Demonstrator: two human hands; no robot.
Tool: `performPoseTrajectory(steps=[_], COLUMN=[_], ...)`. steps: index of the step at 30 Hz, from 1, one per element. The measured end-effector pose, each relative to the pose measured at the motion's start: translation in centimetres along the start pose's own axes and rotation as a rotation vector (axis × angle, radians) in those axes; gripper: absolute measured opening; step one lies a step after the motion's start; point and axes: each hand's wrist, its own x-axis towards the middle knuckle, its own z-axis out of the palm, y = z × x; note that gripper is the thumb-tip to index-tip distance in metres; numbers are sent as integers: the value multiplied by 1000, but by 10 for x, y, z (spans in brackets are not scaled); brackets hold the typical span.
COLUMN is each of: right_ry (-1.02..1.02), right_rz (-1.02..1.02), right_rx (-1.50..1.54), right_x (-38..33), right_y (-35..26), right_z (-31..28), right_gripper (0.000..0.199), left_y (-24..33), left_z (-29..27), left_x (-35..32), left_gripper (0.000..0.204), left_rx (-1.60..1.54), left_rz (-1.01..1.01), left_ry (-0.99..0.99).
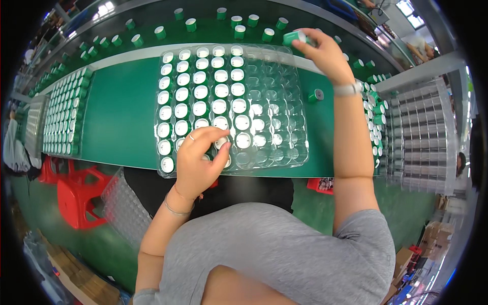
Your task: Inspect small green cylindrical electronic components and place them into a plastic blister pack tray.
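A clear plastic cell tray (pixel 284 127) lies on the green table in front of me. Its left and middle cells hold small green cups with white tops (pixel 201 92); the right cells show no cups. My left hand (pixel 201 157) rests on the tray's near edge, fingertips pinching a cup (pixel 222 143) into a cell. My right hand (pixel 323 51) reaches to the far side and grips a green cup (pixel 294 37) lying sideways over the conveyor belt.
Several green cups (pixel 239 31) stand on the dark conveyor at the back. A filled tray (pixel 63 114) sits at left. More cups (pixel 375 117) and stacked clear trays (pixel 419 137) lie at right. One cup (pixel 315 95) lies beside the tray. Red stools (pixel 76 190) stand below.
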Motion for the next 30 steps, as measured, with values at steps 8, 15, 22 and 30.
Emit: performPoseTrajectory(steps=[8,15,22,30], right_ry=[-675,-662,-475,-503], right_rz=[233,133,158,197], right_rx=[885,953,931,958], right_x=[-102,-113,-113,-117], right_y=[-106,-105,-95,-102], right_z=[93,112,99,93], right_gripper=[37,42,50,44], left_y=[-10,-15,-11,-19], left_z=[-3,-5,-3,-4], left_x=[-8,-8,-6,-5], left_gripper=[66,43,45,40], left_rx=[-343,-301,-556,-559], left_rz=[-125,-97,-234,-148], left_ry=[113,203,214,156])
